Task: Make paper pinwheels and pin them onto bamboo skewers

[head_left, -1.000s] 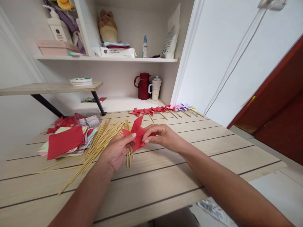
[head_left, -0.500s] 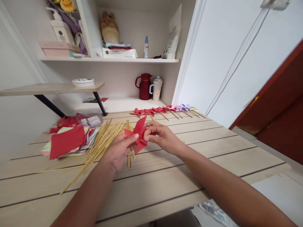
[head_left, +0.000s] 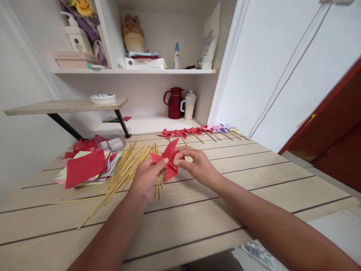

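Note:
Between my two hands is a red paper pinwheel [head_left: 170, 151], held above the table with its pointed blades spread. My left hand [head_left: 149, 176] grips it from the left, thumb pressed near its middle. At the right side, my right hand [head_left: 194, 163] pinches the paper between thumb and forefinger near the centre. Whether a pin or stick sits in that pinch is hidden. Just behind and left of the pinwheel lies a heap of thin wooden sticks [head_left: 128, 169]. Farther left is a stack of coloured paper squares [head_left: 84, 169], a red one on top.
Finished pinwheels on sticks [head_left: 194, 131], red, pink and purple, line the table's [head_left: 225, 210] back edge. A clear plastic packet [head_left: 113, 143] lies behind the paper. A small raised shelf [head_left: 64, 106] stands at back left. A red jug [head_left: 175, 103] and a cup [head_left: 189, 106] stand in the cabinet.
The whole view has shifted slightly, so things appear a little farther right. Both hands keep their hold on the pinwheel, with the right fingers still pinching near its centre.

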The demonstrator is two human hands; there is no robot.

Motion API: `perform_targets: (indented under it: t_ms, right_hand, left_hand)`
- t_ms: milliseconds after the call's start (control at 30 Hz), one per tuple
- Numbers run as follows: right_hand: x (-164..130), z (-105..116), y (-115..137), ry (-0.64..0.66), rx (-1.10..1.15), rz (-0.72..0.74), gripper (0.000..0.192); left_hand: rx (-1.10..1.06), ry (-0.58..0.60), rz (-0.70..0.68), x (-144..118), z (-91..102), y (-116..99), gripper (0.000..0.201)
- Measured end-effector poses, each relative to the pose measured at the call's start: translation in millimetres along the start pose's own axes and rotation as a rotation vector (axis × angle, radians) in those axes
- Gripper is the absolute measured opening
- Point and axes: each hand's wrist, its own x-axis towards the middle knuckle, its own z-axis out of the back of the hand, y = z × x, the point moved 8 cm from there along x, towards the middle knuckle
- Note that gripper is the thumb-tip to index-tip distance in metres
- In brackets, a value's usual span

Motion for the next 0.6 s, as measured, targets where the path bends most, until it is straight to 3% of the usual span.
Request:
perform_targets:
  t_ms: [300, 600]
  right_hand:
    - [-1.9, 1.1, 7.9, -0.054, -0.012, 0.063, 0.014]
    - [-2.1, -0.7, 4.9, -0.062, 0.049, 0.025, 0.014]
  left_hand:
    - [0.0, 0.006, -0.022, -1.9, -2.1, 1.3, 0.026]
    - [-0.006, 0.019, -0.044, -1.6, -5.0, -1.1, 0.031]
